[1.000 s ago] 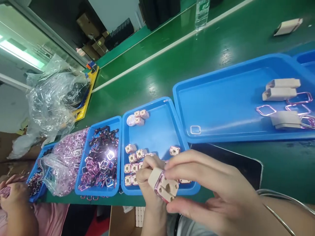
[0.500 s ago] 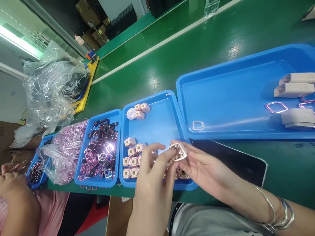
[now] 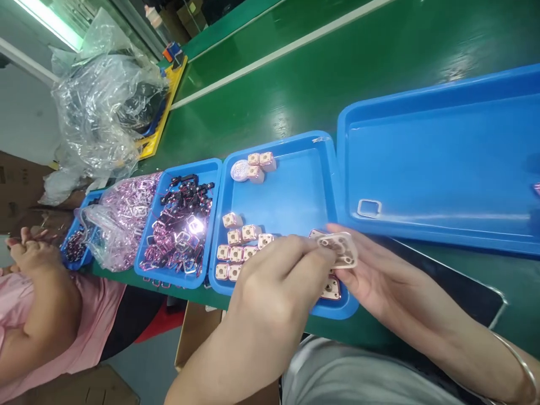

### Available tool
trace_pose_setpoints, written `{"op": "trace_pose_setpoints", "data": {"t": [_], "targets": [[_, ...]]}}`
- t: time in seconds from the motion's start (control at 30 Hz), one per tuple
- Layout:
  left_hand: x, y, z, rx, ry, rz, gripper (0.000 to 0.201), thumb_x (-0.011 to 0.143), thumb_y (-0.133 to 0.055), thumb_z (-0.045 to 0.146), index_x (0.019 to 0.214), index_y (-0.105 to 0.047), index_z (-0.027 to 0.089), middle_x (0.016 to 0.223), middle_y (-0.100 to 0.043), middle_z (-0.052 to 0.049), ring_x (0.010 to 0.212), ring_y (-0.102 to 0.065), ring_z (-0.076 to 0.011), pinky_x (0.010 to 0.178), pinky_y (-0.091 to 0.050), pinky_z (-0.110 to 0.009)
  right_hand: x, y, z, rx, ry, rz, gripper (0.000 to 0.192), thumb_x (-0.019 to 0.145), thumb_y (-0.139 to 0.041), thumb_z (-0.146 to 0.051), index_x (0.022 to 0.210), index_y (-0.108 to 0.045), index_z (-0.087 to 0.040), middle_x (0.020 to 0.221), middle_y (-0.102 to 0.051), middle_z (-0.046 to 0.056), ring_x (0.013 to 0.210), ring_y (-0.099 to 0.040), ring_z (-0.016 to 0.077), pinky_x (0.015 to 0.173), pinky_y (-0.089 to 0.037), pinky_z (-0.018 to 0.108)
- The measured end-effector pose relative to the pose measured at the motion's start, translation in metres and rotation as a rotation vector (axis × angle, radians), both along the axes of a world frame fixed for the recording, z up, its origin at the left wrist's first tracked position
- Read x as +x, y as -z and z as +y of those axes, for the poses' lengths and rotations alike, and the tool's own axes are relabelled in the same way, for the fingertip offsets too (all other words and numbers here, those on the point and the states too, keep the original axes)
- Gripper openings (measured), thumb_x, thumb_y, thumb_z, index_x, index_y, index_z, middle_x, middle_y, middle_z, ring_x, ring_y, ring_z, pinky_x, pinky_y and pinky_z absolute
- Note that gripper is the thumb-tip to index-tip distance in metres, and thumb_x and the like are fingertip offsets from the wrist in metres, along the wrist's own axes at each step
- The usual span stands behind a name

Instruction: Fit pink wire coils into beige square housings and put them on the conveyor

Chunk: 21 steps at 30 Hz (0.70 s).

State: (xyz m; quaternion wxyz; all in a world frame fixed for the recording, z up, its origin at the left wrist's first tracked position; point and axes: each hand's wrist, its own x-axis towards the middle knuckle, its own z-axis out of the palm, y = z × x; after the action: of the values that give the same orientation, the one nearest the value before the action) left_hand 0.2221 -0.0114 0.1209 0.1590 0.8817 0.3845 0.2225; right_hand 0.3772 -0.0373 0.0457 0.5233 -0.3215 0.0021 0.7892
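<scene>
Square part [image 3: 340, 251] motion-blurred between both hands; left hand [image 3: 274, 284] hides tray pieces beneath.

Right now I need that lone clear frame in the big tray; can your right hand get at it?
Probably yes: the frame lies uncovered, near the right hand, which holds a plug part.

No readable text, label, brand or number is found anywhere in view (the trays [image 3: 278, 197], the small square parts [image 3: 236, 253] and the plastic bags [image 3: 105, 107] are all seen unmarked, or too blurred to be read).
</scene>
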Motion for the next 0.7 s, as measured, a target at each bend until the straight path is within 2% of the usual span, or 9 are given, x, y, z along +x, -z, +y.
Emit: {"op": "trace_pose_setpoints", "data": {"t": [0.13,0.23,0.47,0.57,0.7], "targets": [[0.0023,-0.0014,0.0020,-0.158,-0.060,-0.146,0.010,0.088,-0.057,0.012,0.092,-0.064,0.018,0.081,-0.066,-0.001,0.074,-0.062,-0.0129,0.068,-0.051,-0.025,0.0036,-0.0032,-0.0013,-0.016,0.007,-0.031,0.023,0.075,-0.073,-0.020,0.098,-0.074,-0.024,0.095,-0.076,0.001,0.083,-0.072,0.0137,0.073,-0.059,0.016],[0.0022,-0.0014,0.0050,-0.209,-0.066,-0.184,0.012,0.089,-0.055,0.013,0.091,-0.066,0.018,0.083,-0.067,-0.003,0.075,-0.063,-0.0153,0.066,-0.052,-0.027,0.0052,-0.0009,-0.0023,-0.025,0.022,-0.074,0.025,0.074,-0.075,-0.021,0.098,-0.075,-0.023,0.095,-0.076,0.002,0.080,-0.073,0.0131,0.076,-0.058,0.015],[-0.0041,-0.0075,0.0082,-0.252,0.016,0.014,0.023,0.084,-0.053,0.004,0.093,-0.065,0.021,0.103,-0.060,-0.005,0.076,-0.062,-0.0144,0.060,-0.049,-0.024,0.0029,0.0065,-0.0027,-0.110,0.016,-0.070,0.032,0.073,-0.076,-0.017,0.104,-0.074,-0.023,0.100,-0.076,0.004,0.083,-0.073,0.0124,0.080,-0.056,0.016],[-0.0053,-0.0074,0.0064,-0.237,0.025,0.047,0.022,0.087,-0.047,0.007,0.092,-0.063,0.022,0.094,-0.060,-0.004,0.068,-0.058,-0.0129,0.055,-0.045,-0.023,0.0025,0.0058,-0.0029,-0.128,0.016,-0.048,0.034,0.072,-0.075,-0.014,0.104,-0.073,-0.023,0.101,-0.075,0.002,0.084,-0.072,0.0128,0.077,-0.058,0.016],[-0.0042,-0.0007,0.0061,-0.150,-0.113,-0.104,0.016,0.087,-0.053,0.013,0.080,-0.063,0.024,0.075,-0.060,0.000,0.061,-0.054,-0.0126,0.052,-0.042,-0.022,0.0044,0.0051,-0.0042,-0.110,0.014,-0.066,0.030,0.071,-0.077,-0.016,0.100,-0.075,-0.022,0.100,-0.076,0.002,0.082,-0.072,0.0126,0.073,-0.059,0.014]]}}
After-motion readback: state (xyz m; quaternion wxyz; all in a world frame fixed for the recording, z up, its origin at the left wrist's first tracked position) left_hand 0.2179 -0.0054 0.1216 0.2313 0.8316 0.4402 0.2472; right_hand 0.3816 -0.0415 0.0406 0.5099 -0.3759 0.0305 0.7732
